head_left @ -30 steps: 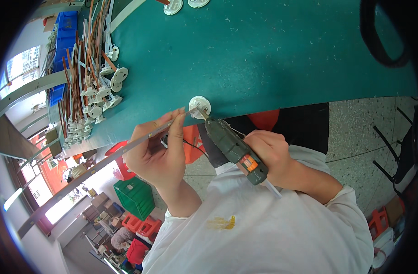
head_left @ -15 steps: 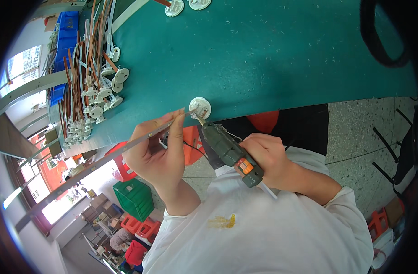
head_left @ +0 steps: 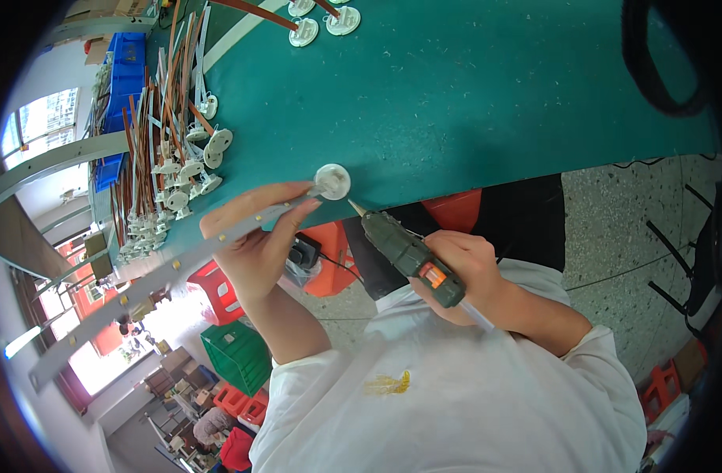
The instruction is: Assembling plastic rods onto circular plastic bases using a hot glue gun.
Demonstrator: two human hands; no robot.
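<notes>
My left hand (head_left: 254, 244) pinches a long, thin LED strip (head_left: 176, 264) near its end, between thumb and fingers. A small round white cap (head_left: 332, 182) sits at that end, just beyond my fingertips, at the front edge of the green table. The strip slants down and left past my wrist, its small yellowish LEDs showing. My right hand (head_left: 465, 272) is wrapped round a dark green glue gun (head_left: 404, 248) with an orange label. Its nozzle points up and left, a little apart from the cap. A whitish glue stick (head_left: 479, 317) protrudes from the gun's rear.
The green table (head_left: 471, 87) spans the top. Many strips with white round ends (head_left: 180, 169) are heaped at its left, beside blue bins (head_left: 127, 79). More white caps (head_left: 303, 31) stand at the far edge. Below are a green crate (head_left: 236, 355) and a red stool (head_left: 329, 252).
The glue gun's nozzle has come away from the cap. My left hand has shifted slightly left and turned the strip, so its LED face shows more.
</notes>
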